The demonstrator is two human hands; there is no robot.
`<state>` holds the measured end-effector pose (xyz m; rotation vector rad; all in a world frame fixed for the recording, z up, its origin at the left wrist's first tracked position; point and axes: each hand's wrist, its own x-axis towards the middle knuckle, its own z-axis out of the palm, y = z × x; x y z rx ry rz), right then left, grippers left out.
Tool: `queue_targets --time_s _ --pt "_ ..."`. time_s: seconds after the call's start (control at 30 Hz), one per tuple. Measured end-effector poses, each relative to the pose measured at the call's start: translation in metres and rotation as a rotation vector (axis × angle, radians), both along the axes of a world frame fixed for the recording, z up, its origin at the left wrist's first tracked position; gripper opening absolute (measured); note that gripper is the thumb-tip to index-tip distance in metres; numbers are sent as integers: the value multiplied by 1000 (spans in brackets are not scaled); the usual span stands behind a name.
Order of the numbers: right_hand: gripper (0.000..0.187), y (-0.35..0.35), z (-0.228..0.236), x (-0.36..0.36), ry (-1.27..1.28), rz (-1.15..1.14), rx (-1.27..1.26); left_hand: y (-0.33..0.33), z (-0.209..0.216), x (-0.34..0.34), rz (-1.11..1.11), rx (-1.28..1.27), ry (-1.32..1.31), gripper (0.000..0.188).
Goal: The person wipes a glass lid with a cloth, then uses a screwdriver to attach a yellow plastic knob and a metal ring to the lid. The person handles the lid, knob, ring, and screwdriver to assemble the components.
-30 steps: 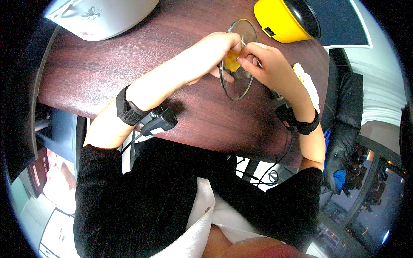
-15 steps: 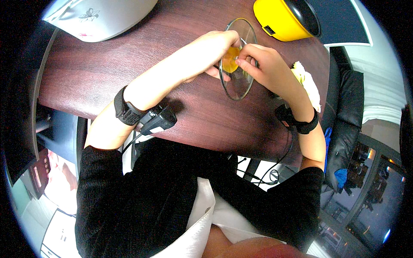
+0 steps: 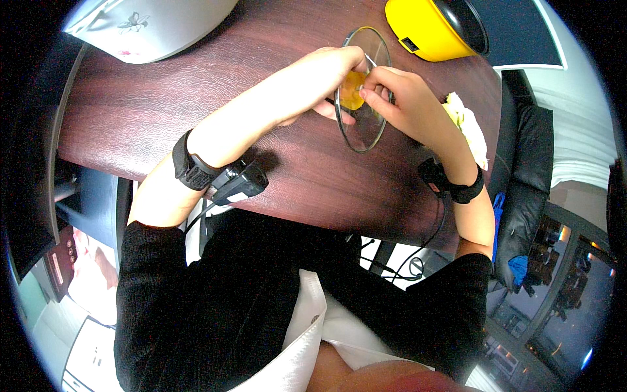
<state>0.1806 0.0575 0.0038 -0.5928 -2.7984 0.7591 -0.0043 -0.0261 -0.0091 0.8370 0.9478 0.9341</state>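
A round clear glass pot lid point(image 3: 367, 136) with a dark rim stands tilted on edge above the table. Behind its middle a yellow knob point(image 3: 353, 95) shows through the glass. My left hand point(image 3: 336, 68) grips the lid from the left, some of its fingers hidden behind the lid and the knob. At the lid's centre my right hand point(image 3: 400, 98) is closed, thumb and forefinger pinched together against the glass side facing it. A small light spot shows at those fingertips, too small to name.
A yellow pot point(image 3: 428, 29) with a dark inside stands at the far right. At the far left is a silvery-white rounded container point(image 3: 157, 32). A crumpled whitish-yellow cloth or wrapper point(image 3: 467, 127) lies by my right wrist. Black strapped devices point(image 3: 241, 183) with cables are on both forearms.
The lid and knob have shifted very slightly to the right. Both hands keep their hold and hardly move.
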Motion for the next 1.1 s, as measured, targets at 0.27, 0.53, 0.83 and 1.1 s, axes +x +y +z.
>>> queue_targets --time_s 0.27,0.53,0.83,1.1 --pt "17 3 -2 1 0 29 29 1 -4 1 12 10 -36 47" --pt "17 3 1 4 -25 13 -1 2 1 3 -5 30 15 44" --pt "15 4 15 5 30 9 85 4 -2 3 108 26 -258 45" --pt "11 6 26 14 82 -53 107 4 4 5 134 43 -370 49"
